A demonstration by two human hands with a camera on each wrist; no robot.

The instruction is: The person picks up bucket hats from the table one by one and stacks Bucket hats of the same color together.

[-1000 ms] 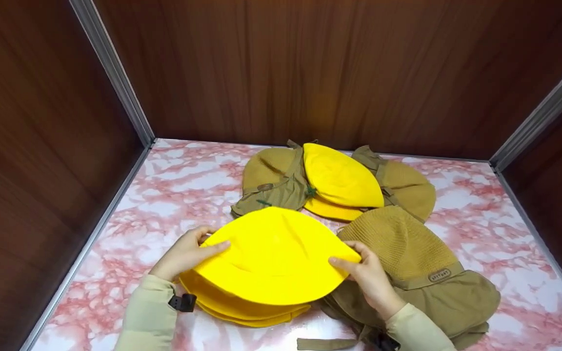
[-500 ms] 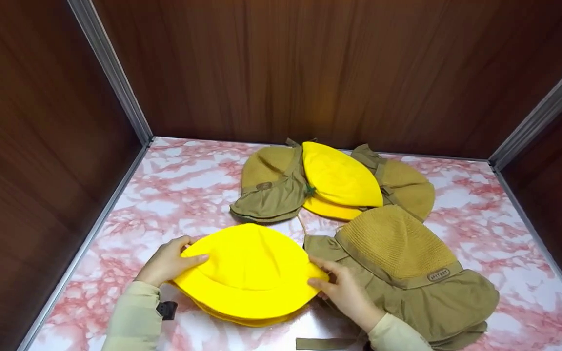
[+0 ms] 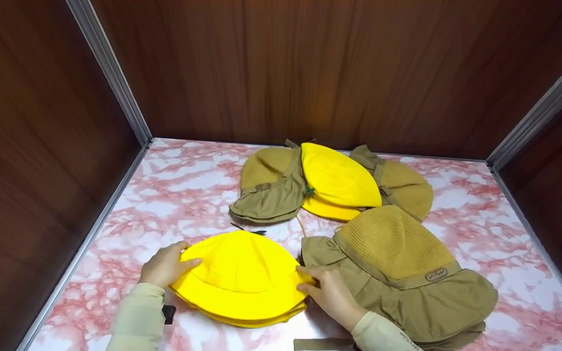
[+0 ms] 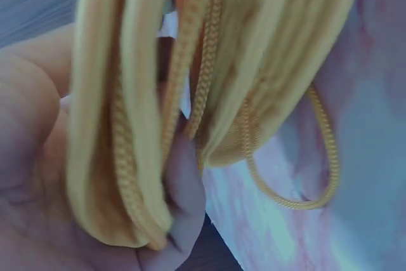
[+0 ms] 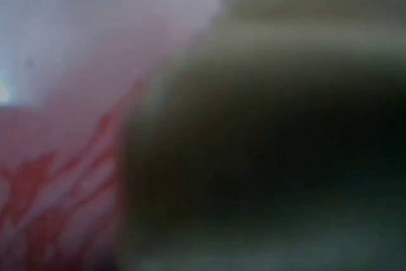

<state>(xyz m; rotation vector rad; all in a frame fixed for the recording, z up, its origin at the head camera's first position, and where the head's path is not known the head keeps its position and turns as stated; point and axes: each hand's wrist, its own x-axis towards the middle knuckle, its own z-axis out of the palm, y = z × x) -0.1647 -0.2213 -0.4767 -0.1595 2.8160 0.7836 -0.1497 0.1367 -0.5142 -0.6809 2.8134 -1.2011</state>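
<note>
A flattened yellow bucket hat (image 3: 242,273) lies on top of other yellow hats low at the middle of the head view. At its left end, my left hand (image 3: 166,265) grips the brim with the thumb on top. In the left wrist view, folded brim edges (image 4: 143,157) and a braided cord (image 4: 330,150) show beside that hand's palm. My right hand (image 3: 332,295) pinches the opposite end of the hat, close to the khaki sun hat (image 3: 398,273). The right wrist view is blurred, mostly filled by a dark olive shape.
Further back, two more khaki hats (image 3: 269,183) (image 3: 405,187) flank a folded yellow hat (image 3: 339,178). A khaki strap (image 3: 322,344) lies at the front edge. Brown wood-grain panels (image 3: 310,68) enclose the pink marbled table (image 3: 188,180) at the back and sides.
Both hands have brought the yellow hat left and down onto the yellow hats below it. The khaki sun hat's left flap, hidden before, now shows.
</note>
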